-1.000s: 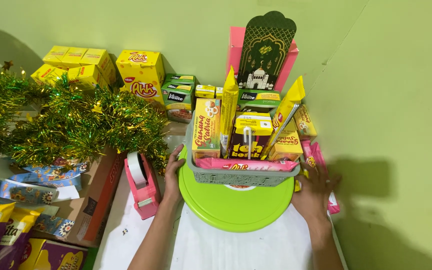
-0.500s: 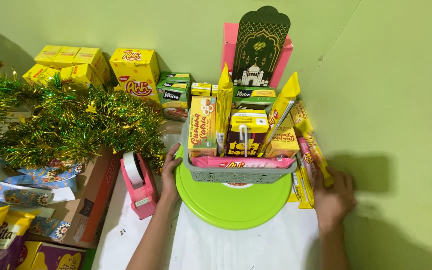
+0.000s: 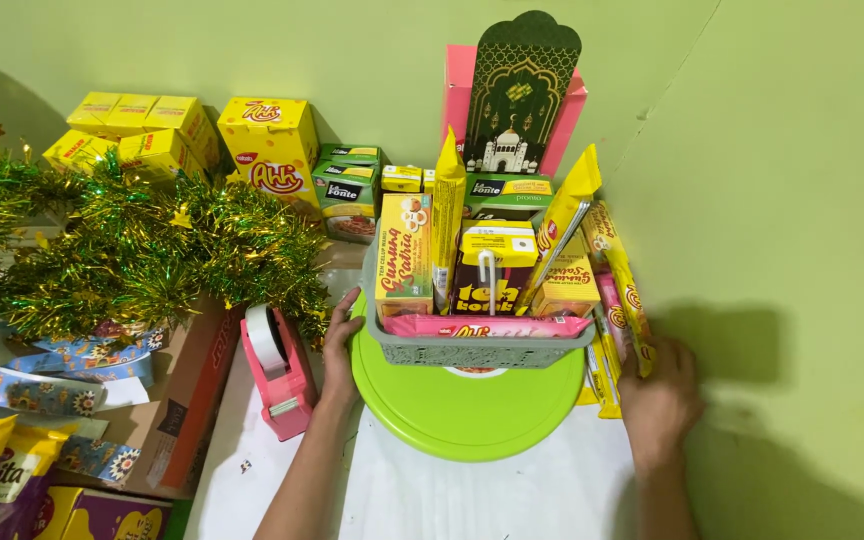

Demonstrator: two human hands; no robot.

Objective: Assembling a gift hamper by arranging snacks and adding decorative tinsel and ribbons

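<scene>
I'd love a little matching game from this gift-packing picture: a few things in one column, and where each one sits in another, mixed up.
Things:
1. tape dispenser
2. tinsel
3. basket
4. left hand

Places:
A. on the round green plate, full of snack packs
B. at the plate's left edge, beside the basket
C. heaped at the left, in front of yellow boxes
D. standing on the white surface, left of the plate

Pairs: 1-D, 2-C, 3-A, 4-B
</scene>
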